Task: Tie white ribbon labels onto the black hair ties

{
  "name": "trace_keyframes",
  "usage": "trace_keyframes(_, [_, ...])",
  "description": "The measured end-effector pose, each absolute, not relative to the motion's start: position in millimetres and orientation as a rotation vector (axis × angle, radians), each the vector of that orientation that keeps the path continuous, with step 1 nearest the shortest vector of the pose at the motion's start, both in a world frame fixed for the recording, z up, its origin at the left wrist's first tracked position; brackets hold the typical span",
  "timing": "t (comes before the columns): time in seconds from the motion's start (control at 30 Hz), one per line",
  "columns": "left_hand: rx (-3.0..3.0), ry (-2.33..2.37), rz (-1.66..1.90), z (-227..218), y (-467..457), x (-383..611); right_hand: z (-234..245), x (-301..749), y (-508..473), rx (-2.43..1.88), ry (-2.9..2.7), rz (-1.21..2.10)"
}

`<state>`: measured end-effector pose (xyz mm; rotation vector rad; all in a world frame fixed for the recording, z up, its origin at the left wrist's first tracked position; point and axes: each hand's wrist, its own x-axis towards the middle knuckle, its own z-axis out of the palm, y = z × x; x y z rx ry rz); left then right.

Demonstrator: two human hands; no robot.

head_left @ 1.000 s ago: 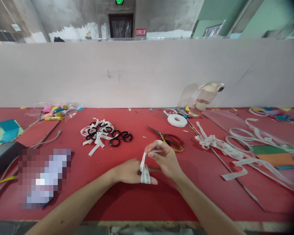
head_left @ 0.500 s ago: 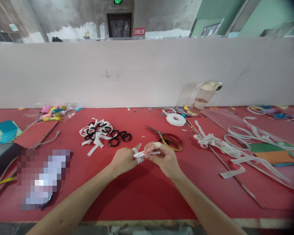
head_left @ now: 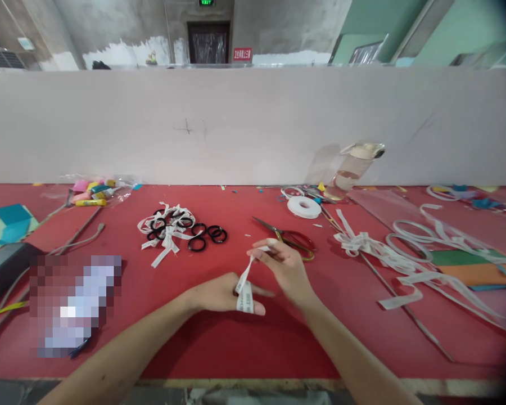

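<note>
A white ribbon (head_left: 247, 298) with dark printed lettering wraps round the thumb side of my left hand (head_left: 219, 292). That hand is held low, with the thumb and a finger pointing right; its other fingers are partly hidden. From it, the ribbon rises in a narrow, twisted strip to my right hand (head_left: 283, 267), whose thumb and fingertips pinch the upper end. A small dark patch shows beside the ribbon at my left hand, too small to name. Just beyond my right hand lie scissors (head_left: 284, 233), blades pointing up and left.
Black rings (head_left: 197, 244) lie near a pile of white ribbon bows (head_left: 166, 225). A white ribbon roll (head_left: 304, 207) is behind the scissors. Further right are loose white ribbons (head_left: 371, 253); a water bottle (head_left: 349, 174) stands by the white partition (head_left: 253, 124).
My hands have moved apart: the left has gone down and turned, the right a little up. The ribbon between them is now drawn out into a rising strip.
</note>
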<state>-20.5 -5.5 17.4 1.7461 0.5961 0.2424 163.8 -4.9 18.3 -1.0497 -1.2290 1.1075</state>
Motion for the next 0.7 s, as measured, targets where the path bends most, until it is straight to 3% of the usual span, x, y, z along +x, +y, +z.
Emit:
trace_keyframes(0.23, [1.064,0.319,0.264,13,-15,-13,-5,157,3,-1.087,-1.627,1.085])
trace_keyframes(0.7, [0.937,0.279,0.243,8,-9,-19,-17,128,44,-1.12,-2.21,0.515])
